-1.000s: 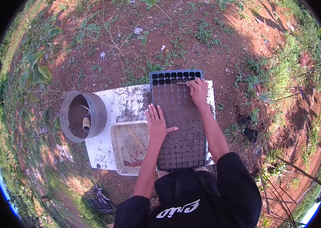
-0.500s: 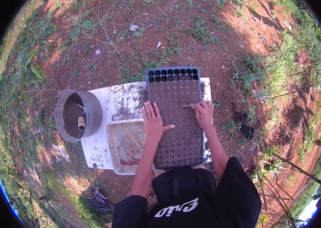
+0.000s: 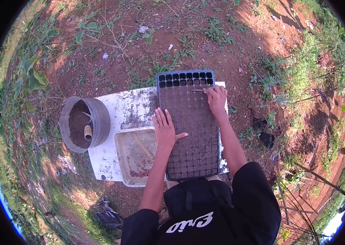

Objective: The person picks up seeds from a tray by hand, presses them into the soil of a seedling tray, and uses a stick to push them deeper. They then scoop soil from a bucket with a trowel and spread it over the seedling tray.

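A long black seedling tray (image 3: 193,143) lies in front of me, most of its cells filled with dark soil. The cells of its far rows (image 3: 186,76) show deep and black. My right hand (image 3: 216,99) is over the far right part of the tray, its fingers closed on a thin stick (image 3: 198,90) that points left across the soil. My left hand (image 3: 165,130) rests with fingers stretched and thumb spread on the tray's left edge. Beside that hand stands a pale plastic basin (image 3: 136,143) holding a flat wooden strip (image 3: 142,145) and small reddish seeds (image 3: 141,173).
The tray and basin are on a white, paint-worn table (image 3: 104,159). A grey round tub (image 3: 104,124) with soil and a tube-like handle (image 3: 88,132) stands at its left. Weeds, red earth and leafy branches (image 3: 34,75) surround the table; a dark crate (image 3: 107,219) lies lower left.
My right hand has moved with the stick away from me, from the tray's middle rows up to the far soil-filled rows. My left hand has stayed in place.
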Available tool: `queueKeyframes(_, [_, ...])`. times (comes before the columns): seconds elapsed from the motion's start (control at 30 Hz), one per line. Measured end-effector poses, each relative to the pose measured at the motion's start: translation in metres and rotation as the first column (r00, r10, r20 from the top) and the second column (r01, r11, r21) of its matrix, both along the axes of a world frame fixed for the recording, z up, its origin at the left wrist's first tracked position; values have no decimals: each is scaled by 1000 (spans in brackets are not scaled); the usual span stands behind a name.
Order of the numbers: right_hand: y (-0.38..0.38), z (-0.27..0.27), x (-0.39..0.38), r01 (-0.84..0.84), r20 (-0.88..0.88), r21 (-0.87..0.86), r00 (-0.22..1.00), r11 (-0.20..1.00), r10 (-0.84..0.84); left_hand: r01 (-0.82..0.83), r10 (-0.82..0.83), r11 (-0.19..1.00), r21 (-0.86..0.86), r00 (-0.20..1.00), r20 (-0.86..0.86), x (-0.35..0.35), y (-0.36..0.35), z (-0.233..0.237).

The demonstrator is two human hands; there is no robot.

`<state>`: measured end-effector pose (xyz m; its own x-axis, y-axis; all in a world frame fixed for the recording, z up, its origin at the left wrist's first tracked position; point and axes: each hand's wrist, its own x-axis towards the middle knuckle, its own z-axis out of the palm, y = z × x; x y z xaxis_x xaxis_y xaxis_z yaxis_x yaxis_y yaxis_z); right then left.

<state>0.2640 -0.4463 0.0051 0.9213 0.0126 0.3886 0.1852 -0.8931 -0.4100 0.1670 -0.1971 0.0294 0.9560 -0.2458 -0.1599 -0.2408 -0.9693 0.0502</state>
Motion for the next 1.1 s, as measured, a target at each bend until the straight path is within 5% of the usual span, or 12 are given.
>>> queueKeyframes(0.27, [-7,-5,48,-15,5,36,1000,999,14,2,-1,1000,-31,1000,29,-1,1,-2])
queueKeyframes(0.37, [-14,-2,41,-12,-56,174,998,985,22,6,-6,1000,-6,1000,-7,0,1,0])
queueKeyframes(0.43, [-16,1,14,32,-48,257,999,966,-20,8,-8,1000,0,1000,3,-1,2,0])
queueKeyframes(0.73, [-6,22,-143,9,-166,69,986,998,3,-16,15,1000,-10,997,-69,1,0,3])
queueKeyframes(1.1, [-8,5,-21,-17,-34,50,999,999,19,4,-4,1000,-2,1000,19,-1,1,-4])
